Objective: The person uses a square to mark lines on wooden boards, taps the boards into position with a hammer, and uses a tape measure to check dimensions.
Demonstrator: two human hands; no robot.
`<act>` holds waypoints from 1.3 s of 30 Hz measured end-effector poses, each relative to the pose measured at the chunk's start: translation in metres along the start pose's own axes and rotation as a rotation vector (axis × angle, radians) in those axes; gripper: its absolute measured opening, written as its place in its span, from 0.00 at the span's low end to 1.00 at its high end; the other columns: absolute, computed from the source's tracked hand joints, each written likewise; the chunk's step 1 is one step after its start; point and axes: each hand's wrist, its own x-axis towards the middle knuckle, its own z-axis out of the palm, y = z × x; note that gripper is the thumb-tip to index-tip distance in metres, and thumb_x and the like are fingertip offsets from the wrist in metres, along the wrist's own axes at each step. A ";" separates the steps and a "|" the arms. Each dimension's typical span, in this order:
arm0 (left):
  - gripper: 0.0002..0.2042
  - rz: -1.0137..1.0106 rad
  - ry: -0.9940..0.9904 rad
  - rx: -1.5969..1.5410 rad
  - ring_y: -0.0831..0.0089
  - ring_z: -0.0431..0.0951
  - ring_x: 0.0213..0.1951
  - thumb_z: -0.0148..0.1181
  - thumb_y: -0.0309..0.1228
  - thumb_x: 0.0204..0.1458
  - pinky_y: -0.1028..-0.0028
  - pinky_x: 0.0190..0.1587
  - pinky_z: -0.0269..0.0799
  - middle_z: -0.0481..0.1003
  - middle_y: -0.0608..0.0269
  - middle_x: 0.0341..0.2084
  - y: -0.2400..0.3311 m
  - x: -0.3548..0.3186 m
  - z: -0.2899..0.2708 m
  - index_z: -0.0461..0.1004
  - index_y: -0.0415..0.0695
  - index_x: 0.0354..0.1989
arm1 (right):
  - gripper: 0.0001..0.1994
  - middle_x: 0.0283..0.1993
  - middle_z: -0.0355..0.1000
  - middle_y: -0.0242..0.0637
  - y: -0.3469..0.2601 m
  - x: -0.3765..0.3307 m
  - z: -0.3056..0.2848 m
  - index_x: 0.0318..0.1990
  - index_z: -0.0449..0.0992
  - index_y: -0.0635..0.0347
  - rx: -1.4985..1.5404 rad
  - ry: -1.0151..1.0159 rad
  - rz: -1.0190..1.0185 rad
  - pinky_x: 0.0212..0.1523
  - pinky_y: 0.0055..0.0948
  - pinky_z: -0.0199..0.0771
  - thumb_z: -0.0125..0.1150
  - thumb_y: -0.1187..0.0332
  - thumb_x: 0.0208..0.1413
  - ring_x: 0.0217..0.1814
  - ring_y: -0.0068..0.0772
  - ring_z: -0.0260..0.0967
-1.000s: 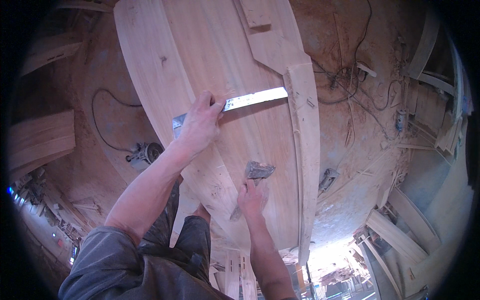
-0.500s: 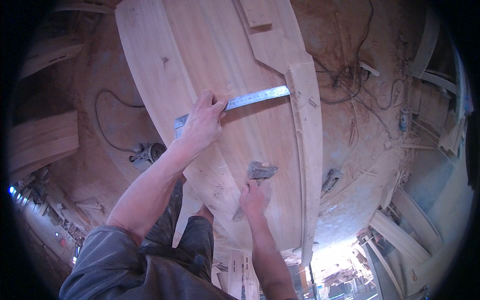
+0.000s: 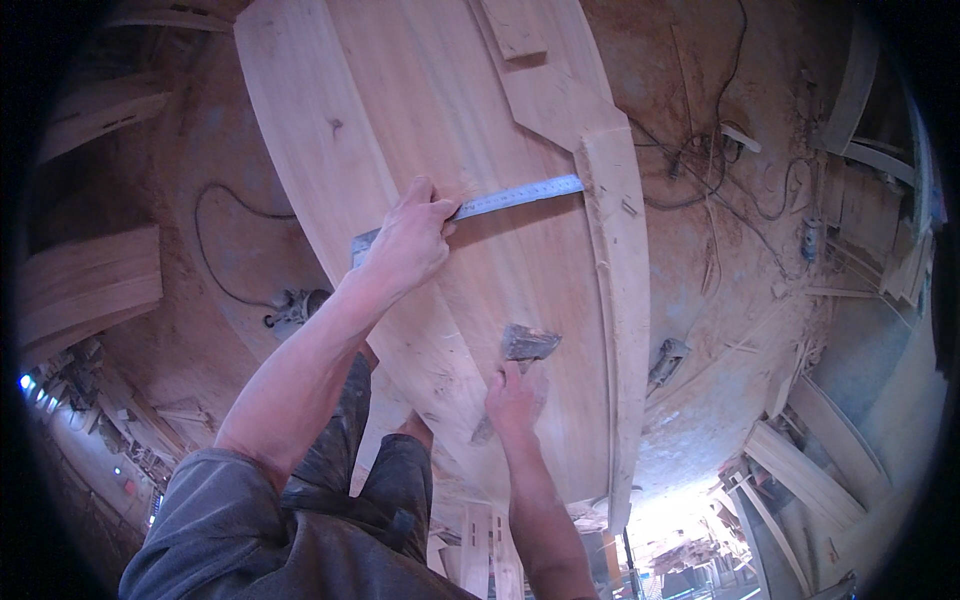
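Note:
My left hand (image 3: 412, 235) is closed on a metal try square (image 3: 520, 194) laid across a wide wooden panel (image 3: 450, 110). The square's thick stock (image 3: 362, 248) shows at the panel's left edge. Its marked blade reaches right, to a raised wooden strip (image 3: 622, 260) along the panel's right side. Nearer to me, my right hand (image 3: 517, 398) grips a hatchet (image 3: 530, 343) by its handle, low over the panel. The dark, flared head points away from me. Part of the handle's tail end shows below the hand.
A corded power tool (image 3: 296, 308) lies on the dusty floor left of the panel, and another dark tool (image 3: 667, 360) lies to its right. Black cables (image 3: 715, 190) tangle at the far right. Wooden boards (image 3: 100, 285) are stacked at left, and more planks (image 3: 800, 470) lean at lower right.
The whole view has shifted very slightly. Both hands keep the same grips, with the try square and the hatchet in nearly the same places on the panel.

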 end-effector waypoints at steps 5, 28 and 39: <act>0.15 -0.001 -0.033 0.000 0.51 0.71 0.46 0.55 0.23 0.53 0.59 0.50 0.67 0.68 0.48 0.40 -0.002 0.004 -0.006 0.76 0.39 0.49 | 0.10 0.43 0.65 0.55 -0.002 0.000 -0.001 0.41 0.74 0.52 0.022 -0.002 -0.025 0.44 0.56 0.63 0.60 0.65 0.51 0.45 0.61 0.64; 0.18 0.631 -0.027 0.318 0.45 0.64 0.58 0.61 0.24 0.44 0.54 0.60 0.63 0.67 0.47 0.55 0.016 -0.022 0.003 0.72 0.41 0.47 | 0.13 0.40 0.64 0.46 0.000 -0.013 -0.015 0.41 0.74 0.51 0.057 0.213 -0.053 0.40 0.47 0.66 0.62 0.71 0.44 0.44 0.50 0.66; 0.31 0.787 0.095 0.758 0.55 0.50 0.71 0.62 0.42 0.51 0.47 0.71 0.43 0.58 0.59 0.68 0.120 0.161 0.004 0.63 0.56 0.66 | 0.16 0.27 0.74 0.48 0.000 -0.044 -0.007 0.45 0.71 0.61 1.150 -0.160 0.544 0.31 0.45 0.72 0.62 0.68 0.48 0.27 0.57 0.71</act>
